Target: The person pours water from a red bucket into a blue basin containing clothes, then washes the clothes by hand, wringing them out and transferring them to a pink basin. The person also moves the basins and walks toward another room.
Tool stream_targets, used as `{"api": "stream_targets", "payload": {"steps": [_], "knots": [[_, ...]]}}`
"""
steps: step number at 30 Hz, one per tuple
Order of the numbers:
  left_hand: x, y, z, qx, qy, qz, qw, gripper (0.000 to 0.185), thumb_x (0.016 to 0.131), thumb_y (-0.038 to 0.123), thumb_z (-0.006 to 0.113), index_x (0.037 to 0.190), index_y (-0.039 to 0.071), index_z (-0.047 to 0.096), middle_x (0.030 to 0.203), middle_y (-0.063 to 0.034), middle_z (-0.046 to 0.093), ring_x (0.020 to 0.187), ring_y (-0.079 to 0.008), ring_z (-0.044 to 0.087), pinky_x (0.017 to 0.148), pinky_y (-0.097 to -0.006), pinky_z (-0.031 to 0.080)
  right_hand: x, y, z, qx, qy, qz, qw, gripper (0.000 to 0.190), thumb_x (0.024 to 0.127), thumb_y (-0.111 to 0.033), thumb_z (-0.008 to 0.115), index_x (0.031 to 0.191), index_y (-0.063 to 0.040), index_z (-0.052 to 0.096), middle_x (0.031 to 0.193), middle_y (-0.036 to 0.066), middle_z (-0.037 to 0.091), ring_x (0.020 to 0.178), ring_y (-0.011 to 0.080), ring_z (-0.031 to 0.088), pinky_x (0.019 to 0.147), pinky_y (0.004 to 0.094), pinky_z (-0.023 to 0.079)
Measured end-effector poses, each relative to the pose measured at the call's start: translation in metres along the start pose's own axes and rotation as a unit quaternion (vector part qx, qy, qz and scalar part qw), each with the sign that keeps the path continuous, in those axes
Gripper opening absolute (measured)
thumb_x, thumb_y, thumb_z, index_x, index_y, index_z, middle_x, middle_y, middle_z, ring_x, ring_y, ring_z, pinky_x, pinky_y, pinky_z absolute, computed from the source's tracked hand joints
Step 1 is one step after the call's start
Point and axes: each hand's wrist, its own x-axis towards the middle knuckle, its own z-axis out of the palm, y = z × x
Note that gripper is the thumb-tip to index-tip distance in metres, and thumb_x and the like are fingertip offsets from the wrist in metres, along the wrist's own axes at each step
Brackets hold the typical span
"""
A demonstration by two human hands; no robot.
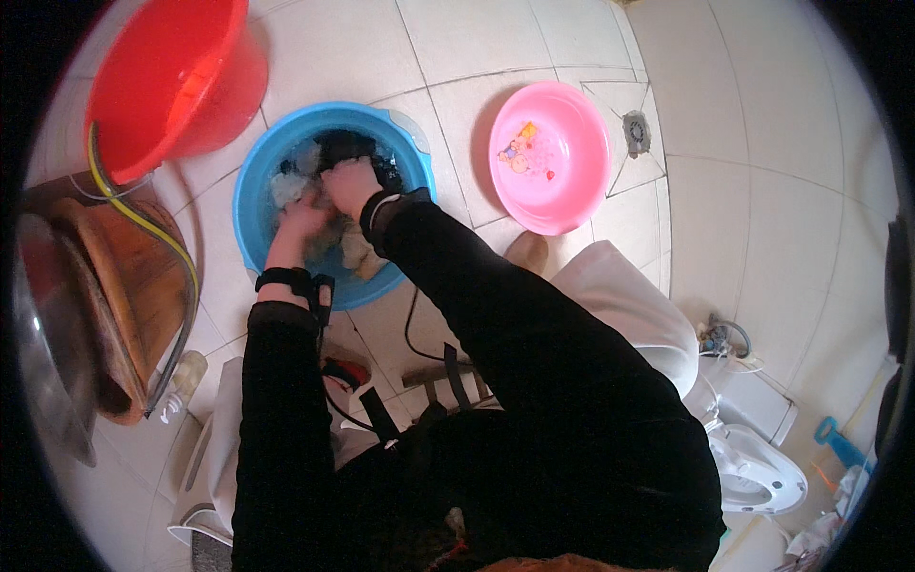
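A round blue plastic basin (246, 171) stands on the floor before me, with water and wet cloth in it. Both my hands are inside, close together. My right hand (352, 186) has its fingers curled down on wet cloth. My left hand (304, 220) is just beside it, blurred, and its grip is not clear. Pale cloth (288, 189) bunches at the left of the water. Dark cloth (347, 145) lies toward the far side, and a cream piece (357, 250) shows below my right wrist.
A pink basin (572, 154) with printed figures stands right, near a floor drain (635, 134). Upper left is a large red tub (246, 86). A yellow-striped hose (182, 250) runs over a brown wooden vessel (146, 272). A toilet (768, 472) is lower right; a bottle (189, 375) is left.
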Motion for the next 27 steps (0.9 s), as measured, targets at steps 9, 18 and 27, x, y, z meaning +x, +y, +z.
{"api": "stream_targets", "payload": {"steps": [9, 18, 27], "knots": [[-0.098, 0.042, -0.058, -0.721, -0.045, 0.076, 0.687, 0.035, 0.094, 0.03, 0.047, 0.117, 0.005, 0.057, 0.111, -0.011, 0.062, 0.094, -0.0254, 0.064, 0.08, -0.0396, 0.053, -0.107, -0.019, -0.128, 0.45, 0.184, -0.174, 0.856, 0.031, 0.066, -0.015, 0.069, 0.096, -0.009, 0.062, 0.09, 0.014, 0.065, 0.093, 0.0287, 0.062, 0.078, 0.0383, 0.05], [-0.16, 0.155, -0.077, -0.741, -0.186, 0.114, 0.635, 0.042, 0.094, 0.039, 0.05, 0.123, 0.009, 0.053, 0.12, -0.0089, 0.059, 0.106, -0.0245, 0.06, 0.087, -0.0414, 0.051, -0.102, 0.039, -0.107, 0.957, 0.116, -0.065, 0.258, 0.053, 0.089, -0.024, 0.06, 0.132, -0.001, 0.038, 0.122, 0.015, 0.05, 0.107, 0.0243, 0.055, 0.092, 0.0376, 0.045], [-0.177, 0.317, -0.031, -0.34, -0.191, 0.289, 0.874, 0.039, 0.08, 0.018, 0.068, 0.114, 0.003, 0.056, 0.103, -0.0083, 0.063, 0.095, -0.0204, 0.062, 0.082, -0.0347, 0.052, -0.202, 0.182, -0.184, 0.812, 0.221, 0.025, 0.54, 0.051, 0.085, -0.028, 0.063, 0.129, -0.007, 0.046, 0.116, 0.016, 0.057, 0.106, 0.0265, 0.056, 0.089, 0.0366, 0.047]]}}
